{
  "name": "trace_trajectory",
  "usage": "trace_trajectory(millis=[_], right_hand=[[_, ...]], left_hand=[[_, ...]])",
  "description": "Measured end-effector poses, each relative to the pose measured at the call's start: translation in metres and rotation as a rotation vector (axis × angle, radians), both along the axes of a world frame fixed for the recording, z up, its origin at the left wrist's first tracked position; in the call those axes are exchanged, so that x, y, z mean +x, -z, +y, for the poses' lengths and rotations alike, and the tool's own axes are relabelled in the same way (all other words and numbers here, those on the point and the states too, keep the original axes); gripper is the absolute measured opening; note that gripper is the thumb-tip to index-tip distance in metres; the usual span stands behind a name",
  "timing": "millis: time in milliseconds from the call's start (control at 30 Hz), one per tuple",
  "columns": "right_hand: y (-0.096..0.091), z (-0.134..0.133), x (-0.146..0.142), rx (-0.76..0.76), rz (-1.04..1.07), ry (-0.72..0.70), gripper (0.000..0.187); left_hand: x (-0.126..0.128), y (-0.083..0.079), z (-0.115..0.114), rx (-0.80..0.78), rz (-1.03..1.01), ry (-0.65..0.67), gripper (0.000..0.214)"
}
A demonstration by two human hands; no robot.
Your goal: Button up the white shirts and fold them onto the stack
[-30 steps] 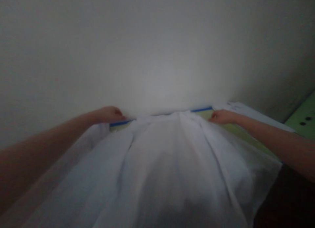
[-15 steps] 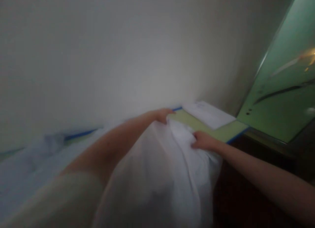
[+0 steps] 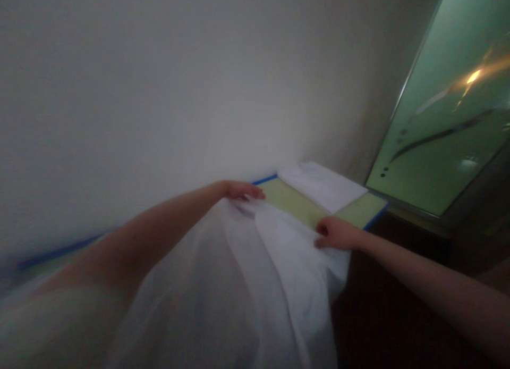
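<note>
Wall [image 3: 159,92] filled most of the background, plain grey. White cloth [image 3: 215,289] took the foreground, draped in loose folds over the near part of a yellow-green surface [image 3: 295,201], top end up at the hands. Left arm [image 3: 151,236], pale sleeve [image 3: 59,326] above the elbow, reached diagonally forward; right arm [image 3: 422,284] came in from the right, bare, lower in view. Green glossy panel [image 3: 434,180] slanted at upper right, orange glare [image 3: 474,76] on it. Flat white piece [image 3: 324,185] lay on the surface against the wall, beyond the right hand [image 3: 338,233]. Left hand [image 3: 243,190]: fingers closed on the cloth's top edge. Right hand: curled, thumb and fingers pinching the cloth's right side. Blue edging [image 3: 376,215] trimmed the surface. Blur softened fingertip detail.
</note>
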State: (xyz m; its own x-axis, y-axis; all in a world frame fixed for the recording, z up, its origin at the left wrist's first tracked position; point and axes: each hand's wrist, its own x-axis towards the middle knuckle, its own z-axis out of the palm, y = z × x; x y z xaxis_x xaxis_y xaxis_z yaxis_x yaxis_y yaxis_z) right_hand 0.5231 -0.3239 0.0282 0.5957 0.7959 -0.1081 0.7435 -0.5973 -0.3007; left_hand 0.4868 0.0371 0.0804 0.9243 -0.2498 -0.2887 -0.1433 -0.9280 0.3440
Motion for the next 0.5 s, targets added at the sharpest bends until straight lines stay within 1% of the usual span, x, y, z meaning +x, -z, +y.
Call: trace_trajectory(millis=[33,67,133,167,200,267,333,400,433,500], right_hand=[[-0.001,0.001,-0.004,-0.021,0.0,-0.023,0.022],[-0.003,0.002,-0.01,-0.027,-0.017,-0.043,0.018],[-0.013,0.003,-0.02,0.04,-0.093,-0.054,0.016],[-0.021,0.003,-0.024,0.099,-0.131,-0.045,0.017],[-0.031,0.002,-0.027,0.16,-0.163,-0.026,0.018],[-0.053,-0.004,-0.029,0.257,-0.221,0.042,0.019],[-0.074,-0.012,-0.028,0.296,-0.258,0.126,0.021],[-0.089,-0.023,-0.028,0.27,-0.206,0.155,0.029],[-0.093,-0.029,-0.029,0.221,-0.137,0.132,0.033],[-0.094,-0.038,-0.031,0.048,0.032,0.028,0.038]], left_hand=[[0.001,-0.001,0.001,-0.014,-0.007,-0.012,0.058],[0.002,0.0,0.002,0.008,-0.017,-0.012,0.065],[0.003,0.005,0.001,0.132,-0.038,0.022,0.08],[0.002,0.008,0.0,0.201,-0.047,0.04,0.082],[0.001,0.011,-0.001,0.254,-0.053,0.052,0.078],[-0.002,0.013,-0.001,0.309,-0.062,0.06,0.058],[-0.004,0.009,0.001,0.327,-0.073,0.048,0.04],[-0.002,0.0,0.006,0.339,-0.165,0.021,0.034],[-0.001,-0.007,0.009,0.354,-0.244,0.001,0.033],[0.003,-0.022,0.018,0.412,-0.426,-0.053,0.032]])
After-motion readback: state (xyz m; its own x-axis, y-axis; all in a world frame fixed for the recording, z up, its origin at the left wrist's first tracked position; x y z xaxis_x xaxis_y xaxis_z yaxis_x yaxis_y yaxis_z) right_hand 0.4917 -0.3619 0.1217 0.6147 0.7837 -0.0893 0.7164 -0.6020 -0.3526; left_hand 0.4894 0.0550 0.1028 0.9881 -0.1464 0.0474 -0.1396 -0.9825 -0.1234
